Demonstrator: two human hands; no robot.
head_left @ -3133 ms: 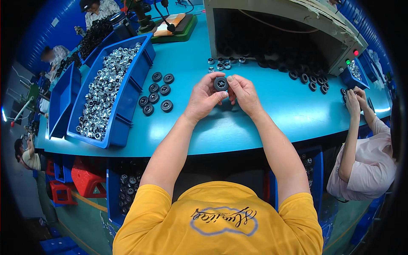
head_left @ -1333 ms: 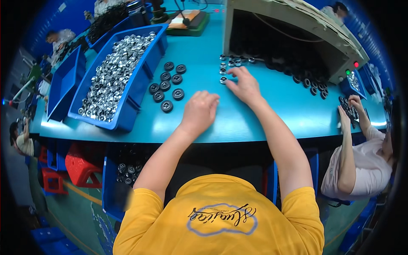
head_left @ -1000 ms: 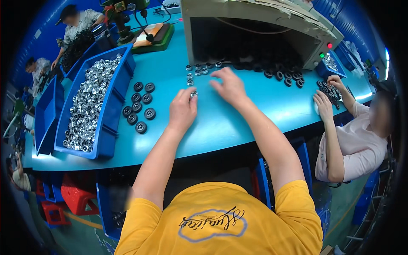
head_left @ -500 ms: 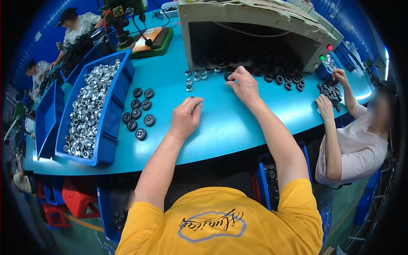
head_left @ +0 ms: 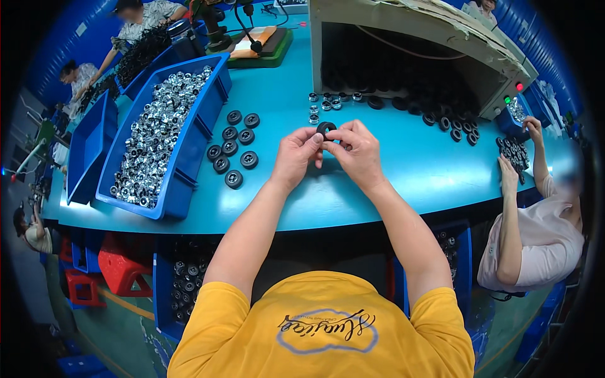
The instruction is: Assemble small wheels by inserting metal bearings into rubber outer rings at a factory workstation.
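Nine seemingly finished wheels [head_left: 249,159] lie toward the left edge of the worktop [head_left: 283,211], the left hand [head_left: 295,155] and right hand [head_left: 359,155] pinch a black tyre [head_left: 326,128] over its middle, and loose silver hubs [head_left: 314,118] and bare tyres [head_left: 428,119] sit unjoined toward the far edge.

Tyre [head_left: 326,128]: between the fingers of left hand [head_left: 295,156] and right hand [head_left: 359,155], above the table [head_left: 403,189]
Loose hubs [head_left: 314,118]: on the table, just beyond the hands
Wheels [head_left: 249,159]: on the table, left of the left hand
Hub bin [head_left: 183,183]: left of the wheels, hubs inside
Second bin [head_left: 85,160]: farther left, beside the hub bin
Cabinet [head_left: 441,28]: beyond the right hand, behind the loose hubs
Loose tyres [head_left: 445,124]: at the cabinet's mouth
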